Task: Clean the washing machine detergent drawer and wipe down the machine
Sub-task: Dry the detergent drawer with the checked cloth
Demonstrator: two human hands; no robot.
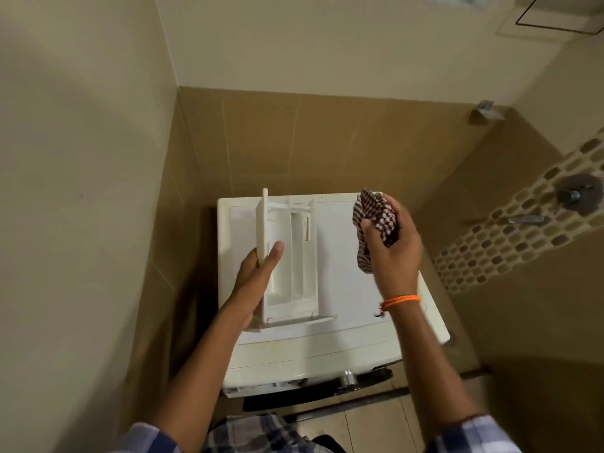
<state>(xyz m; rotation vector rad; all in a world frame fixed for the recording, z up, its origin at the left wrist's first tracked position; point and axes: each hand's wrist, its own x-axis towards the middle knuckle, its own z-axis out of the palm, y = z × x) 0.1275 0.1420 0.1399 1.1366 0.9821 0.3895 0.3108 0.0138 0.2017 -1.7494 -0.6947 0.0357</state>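
The white detergent drawer (291, 259) is out of the machine and held above the white washing machine top (340, 325). Its compartments face me and its front panel is at the near end. My left hand (258, 276) grips the drawer's left side wall, thumb on the inside. My right hand (392, 246) is raised to the right of the drawer, closed on a bunched brown-and-white checked cloth (372, 223). The cloth is apart from the drawer. An orange thread band sits on my right wrist.
The machine stands in a tiled corner, with a plain wall (81, 191) close on the left and a tiled wall behind. Shower taps (575, 191) and a mosaic strip are on the right wall. The machine's front (313, 384) with a metal knob shows below.
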